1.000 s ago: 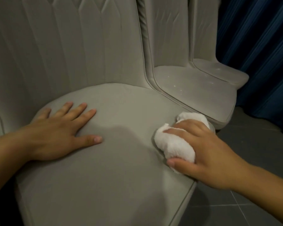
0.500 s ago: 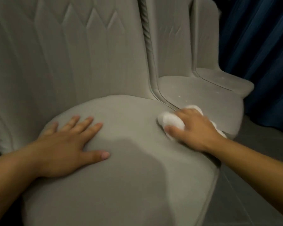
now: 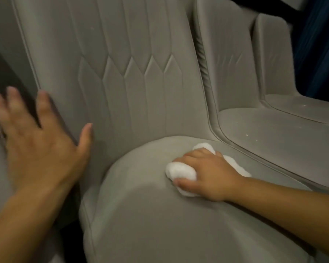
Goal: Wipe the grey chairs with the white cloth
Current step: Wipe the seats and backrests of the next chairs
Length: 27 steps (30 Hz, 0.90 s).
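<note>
The white cloth [image 3: 180, 170] sits bunched on the seat of the nearest grey chair [image 3: 160, 224], right of frame centre, grasped by the right hand [image 3: 207, 173] with fingers curled over it. At the left of the frame the left hand [image 3: 38, 143], blurred, is released with fingers spread by the chair's backrest edge. Two more grey chairs [image 3: 273, 141] stand at the upper right, before a blue curtain [image 3: 319, 54].

Both forearms are bare right to the frame edge; no sleeve, cuff, watch or band shows on either. The left hand [image 3: 40, 149], at nine o'clock, is smeared with blur, so its nails are hard to make out. The right hand [image 3: 209, 173], at four o'clock, is sharper: short, plain nails and no ring on the fingers that show.
</note>
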Motion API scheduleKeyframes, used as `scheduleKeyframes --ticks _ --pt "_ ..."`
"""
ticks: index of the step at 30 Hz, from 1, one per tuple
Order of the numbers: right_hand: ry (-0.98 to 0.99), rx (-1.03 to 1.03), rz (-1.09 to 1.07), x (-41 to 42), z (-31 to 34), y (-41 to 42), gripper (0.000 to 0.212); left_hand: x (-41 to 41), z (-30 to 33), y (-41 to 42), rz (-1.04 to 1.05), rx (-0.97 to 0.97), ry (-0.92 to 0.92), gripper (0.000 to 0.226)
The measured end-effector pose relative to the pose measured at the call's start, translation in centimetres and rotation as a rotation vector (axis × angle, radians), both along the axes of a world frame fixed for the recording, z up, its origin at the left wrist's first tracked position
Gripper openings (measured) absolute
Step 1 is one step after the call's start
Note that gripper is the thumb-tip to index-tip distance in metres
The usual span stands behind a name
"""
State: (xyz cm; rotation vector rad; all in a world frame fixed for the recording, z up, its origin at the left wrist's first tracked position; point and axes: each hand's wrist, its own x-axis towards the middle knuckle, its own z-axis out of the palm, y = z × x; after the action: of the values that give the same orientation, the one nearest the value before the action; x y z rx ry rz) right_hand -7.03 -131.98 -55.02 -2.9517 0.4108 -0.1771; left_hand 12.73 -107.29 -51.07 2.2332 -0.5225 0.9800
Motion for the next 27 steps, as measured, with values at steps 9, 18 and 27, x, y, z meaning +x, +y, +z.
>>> scheduleKeyframes --ticks 9,18,27 --pt "-0.544 0.614 -0.154 13.0 2.1 7.7 0.043 -0.9 -0.4 -0.6 -0.153 -0.149 0.261 0.096" --pt "-1.499 0.614 -0.082 24.9 21.4 12.4 0.039 0.1 -0.6 -0.8 -0.267 -0.497 0.452 0.061" --pt "-1.237 0.050 0.261 23.6 9.6 15.7 0.063 0.3 0.0 -0.5 -0.344 -0.608 0.634 0.046"
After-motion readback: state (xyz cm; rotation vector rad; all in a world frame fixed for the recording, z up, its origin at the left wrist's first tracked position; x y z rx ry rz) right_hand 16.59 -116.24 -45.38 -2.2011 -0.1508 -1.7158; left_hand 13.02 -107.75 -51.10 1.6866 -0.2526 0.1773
